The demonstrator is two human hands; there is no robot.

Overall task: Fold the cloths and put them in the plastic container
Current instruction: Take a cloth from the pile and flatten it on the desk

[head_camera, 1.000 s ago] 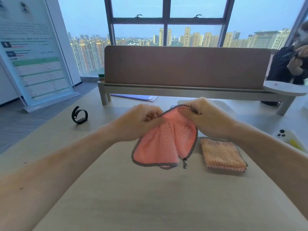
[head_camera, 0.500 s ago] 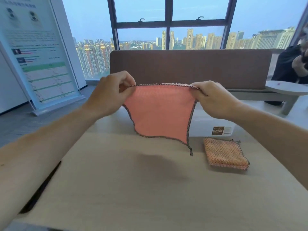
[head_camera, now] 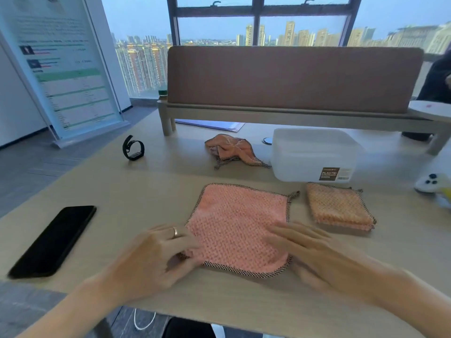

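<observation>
A pink waffle cloth (head_camera: 236, 223) with a dark checked hem lies spread flat on the table in front of me. My left hand (head_camera: 151, 259) pinches its near-left corner. My right hand (head_camera: 317, 250) rests flat on the near-right part of the cloth, fingers stretched out. A folded pink cloth (head_camera: 339, 207) lies just right of it. A crumpled pink cloth (head_camera: 229, 148) sits farther back. The translucent plastic container (head_camera: 312, 152), with a brown label, stands behind the folded cloth.
A black phone (head_camera: 53, 240) lies at the left near the table edge, a black watch (head_camera: 133, 148) farther back. A brown desk divider (head_camera: 292, 79) closes the far side. A white and yellow object (head_camera: 434, 184) sits at the right edge. Another person (head_camera: 439, 79) sits beyond.
The cloth I held up stretched between both hands now lies flat on the table. Both hands dropped to its near edge, and my view tilted down.
</observation>
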